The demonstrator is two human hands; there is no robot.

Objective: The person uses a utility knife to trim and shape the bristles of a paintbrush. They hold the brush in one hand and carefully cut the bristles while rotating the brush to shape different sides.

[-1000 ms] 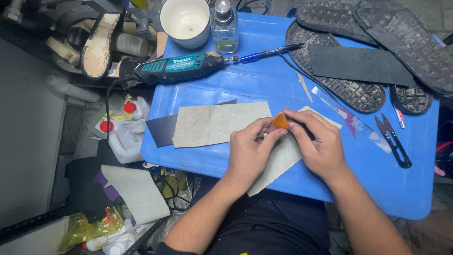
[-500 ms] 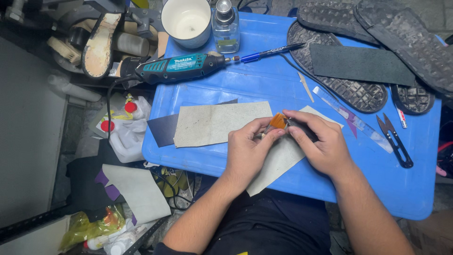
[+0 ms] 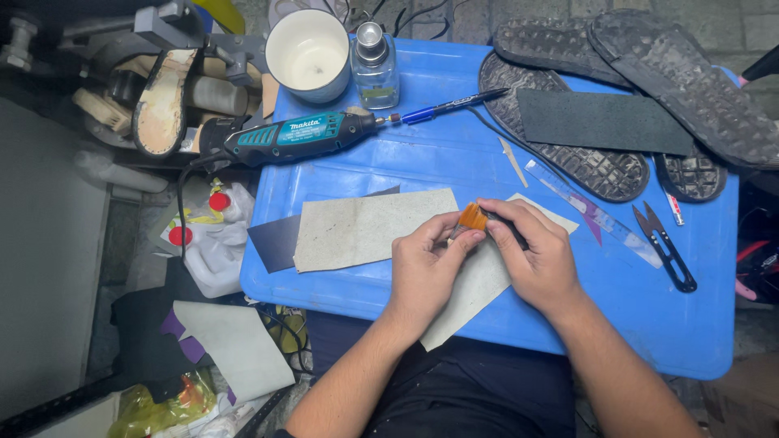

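Observation:
My right hand [image 3: 531, 255] grips a small brush with orange bristles [image 3: 472, 216] by its dark handle. My left hand [image 3: 426, 264] pinches the bristle end of that brush with thumb and fingers. Both hands rest over a pale grey sheet of material [image 3: 466, 288] lying on the blue plastic lid [image 3: 454, 150]. A second grey sheet [image 3: 365, 229] lies just left of my left hand, on top of a dark sheet [image 3: 272, 242].
A teal rotary tool [image 3: 292, 136], a blue pen [image 3: 442, 107], a white cup [image 3: 307, 53] and a small glass bottle [image 3: 375, 65] stand at the back. Black shoe soles [image 3: 568, 154], a clear ruler [image 3: 596, 215] and thread snips [image 3: 665, 247] lie to the right.
My hands and the brush have stayed nearly in place; the fingers have only shifted slightly around the bristles.

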